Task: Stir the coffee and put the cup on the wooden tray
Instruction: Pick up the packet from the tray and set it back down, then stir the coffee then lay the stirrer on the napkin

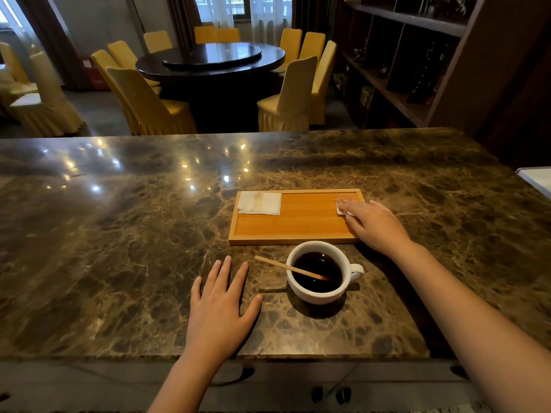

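Cup before tray (stirrer inside).

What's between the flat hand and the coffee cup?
In the head view, only the wooden stir stick juts from the cup toward the left hand; otherwise bare counter.

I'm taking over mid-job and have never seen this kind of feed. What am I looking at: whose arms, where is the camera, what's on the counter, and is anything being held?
There is no machine: these are a person's bare arms, filmed by one wide-angle camera worn on their head, looking forward and down. The left hand lies flat and open on the marble counter, holding nothing. The right hand rests on the right end of the wooden tray, fingertips on a small white packet; whether it has a grip on it is unclear. A folded white napkin lies on the tray's far left corner. The white cup of dark coffee stands on the counter, near the tray, with a wooden stir stick leaning in it.
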Action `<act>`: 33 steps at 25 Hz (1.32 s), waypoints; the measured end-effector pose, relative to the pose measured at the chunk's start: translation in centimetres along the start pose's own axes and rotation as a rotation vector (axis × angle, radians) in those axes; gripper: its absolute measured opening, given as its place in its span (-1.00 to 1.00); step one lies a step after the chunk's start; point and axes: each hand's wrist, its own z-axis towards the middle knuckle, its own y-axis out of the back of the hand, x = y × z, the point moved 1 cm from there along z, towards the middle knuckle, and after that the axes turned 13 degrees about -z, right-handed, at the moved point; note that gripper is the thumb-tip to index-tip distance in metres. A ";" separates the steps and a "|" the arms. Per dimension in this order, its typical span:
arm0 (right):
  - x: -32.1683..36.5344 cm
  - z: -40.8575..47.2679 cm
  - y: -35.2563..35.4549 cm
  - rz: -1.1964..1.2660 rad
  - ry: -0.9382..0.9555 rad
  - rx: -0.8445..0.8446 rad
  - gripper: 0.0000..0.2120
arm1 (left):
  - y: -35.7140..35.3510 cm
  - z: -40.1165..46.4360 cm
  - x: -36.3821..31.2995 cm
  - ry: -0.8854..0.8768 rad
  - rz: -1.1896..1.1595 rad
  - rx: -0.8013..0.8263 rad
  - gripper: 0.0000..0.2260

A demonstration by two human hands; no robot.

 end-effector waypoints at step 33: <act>6.5 -10.0 8.0 0.638 -0.195 -0.242 -0.94 | 0.0 0.1 0.2 -0.001 -0.014 0.025 -0.42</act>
